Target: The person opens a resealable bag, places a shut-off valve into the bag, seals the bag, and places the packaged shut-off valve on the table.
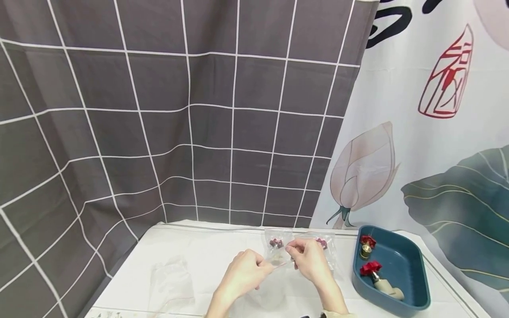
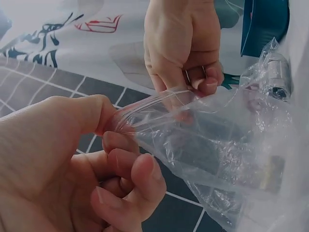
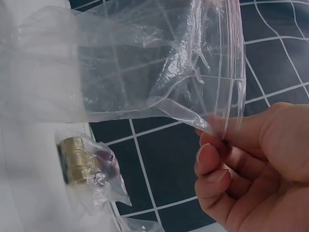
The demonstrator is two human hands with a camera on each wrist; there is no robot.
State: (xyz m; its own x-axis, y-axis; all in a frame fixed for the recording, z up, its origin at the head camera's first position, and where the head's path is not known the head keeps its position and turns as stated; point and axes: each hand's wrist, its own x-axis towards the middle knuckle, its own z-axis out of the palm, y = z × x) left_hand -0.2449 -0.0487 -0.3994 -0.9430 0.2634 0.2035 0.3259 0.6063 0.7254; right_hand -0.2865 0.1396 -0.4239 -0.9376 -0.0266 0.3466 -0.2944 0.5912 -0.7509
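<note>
A clear zip bag (image 3: 140, 72) is stretched between both hands, its ridged zip edge held up off the table. My left hand (image 1: 243, 273) pinches one end of that edge between thumb and forefinger, the other fingers loosely curled. At the opposite corner, my right hand (image 1: 312, 261) pinches the plastic with thumb and fingertips. In the left wrist view, a faint yellowish patch shows through the lower part of the bag; what it is, I cannot tell. Beyond the hands lie two bagged valves with dark red handles (image 1: 276, 243); the right wrist view shows a bagged brass valve (image 3: 79, 159).
On the right stands a blue tray (image 1: 409, 256) holding a brass valve with a red handle (image 1: 367, 245) and a pale-bodied valve with a red handle (image 1: 383, 282). A flat clear bag (image 1: 171, 282) lies at the left on the white table (image 1: 214, 247). Curtains hang behind.
</note>
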